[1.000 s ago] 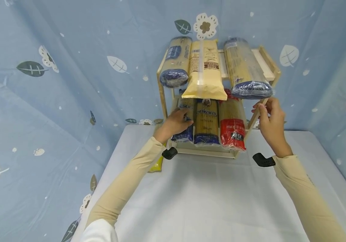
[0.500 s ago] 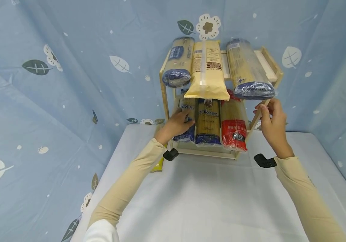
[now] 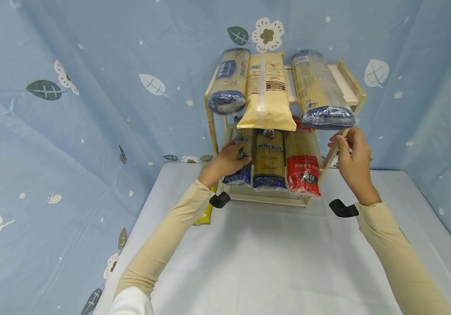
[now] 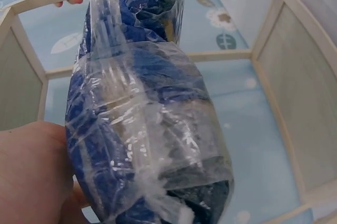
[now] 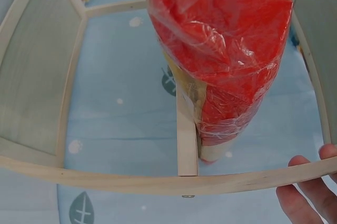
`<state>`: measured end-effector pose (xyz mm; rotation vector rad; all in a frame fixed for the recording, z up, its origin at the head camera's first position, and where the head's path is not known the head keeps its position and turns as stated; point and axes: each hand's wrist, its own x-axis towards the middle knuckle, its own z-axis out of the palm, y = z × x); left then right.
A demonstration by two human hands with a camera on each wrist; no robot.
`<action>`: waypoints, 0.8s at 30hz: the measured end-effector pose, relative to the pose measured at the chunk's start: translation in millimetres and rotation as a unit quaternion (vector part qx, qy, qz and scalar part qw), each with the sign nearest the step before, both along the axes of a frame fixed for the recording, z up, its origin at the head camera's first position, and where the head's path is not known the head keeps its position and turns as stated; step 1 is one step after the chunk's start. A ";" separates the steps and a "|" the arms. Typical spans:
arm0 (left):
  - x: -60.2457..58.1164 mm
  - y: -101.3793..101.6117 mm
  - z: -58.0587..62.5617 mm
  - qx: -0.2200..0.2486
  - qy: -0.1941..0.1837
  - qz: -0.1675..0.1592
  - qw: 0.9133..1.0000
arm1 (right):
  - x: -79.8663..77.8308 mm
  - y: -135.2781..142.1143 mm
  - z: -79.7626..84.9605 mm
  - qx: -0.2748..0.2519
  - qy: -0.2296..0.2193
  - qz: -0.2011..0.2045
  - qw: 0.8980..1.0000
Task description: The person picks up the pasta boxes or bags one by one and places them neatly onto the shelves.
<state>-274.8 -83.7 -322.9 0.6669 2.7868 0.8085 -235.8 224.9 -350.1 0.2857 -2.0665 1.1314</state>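
My left hand (image 3: 227, 163) grips the leftmost blue pasta packet (image 3: 241, 177) on the lower level of a wooden rack (image 3: 266, 200). In the left wrist view, this clear-and-blue plastic packet (image 4: 142, 129) fills the middle, with the left hand (image 4: 34, 169) against its side. Next to it lie an Ankara spaghetti packet (image 3: 269, 162) and a red-ended pasta packet (image 3: 303, 166). My right hand (image 3: 354, 162) holds the rack's right side post. The right wrist view shows the right hand's fingers (image 5: 300, 205) curled round the wooden rail (image 5: 237, 183).
On the top level lie a blue-ended spaghetti packet (image 3: 229, 81), a cream packet (image 3: 266, 94) and another blue-ended packet (image 3: 322, 89), their ends jutting forward. A yellow packet (image 3: 205, 215) lies on the white table (image 3: 280, 258) at the rack's left. Patterned blue cloth (image 3: 103, 109) hangs behind.
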 end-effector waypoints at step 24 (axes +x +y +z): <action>22.3 -50.0 -25.0 0.187 0.079 0.026 0.979 | 1.0 -1.4 0.6 -0.007 -0.013 -0.003 1.000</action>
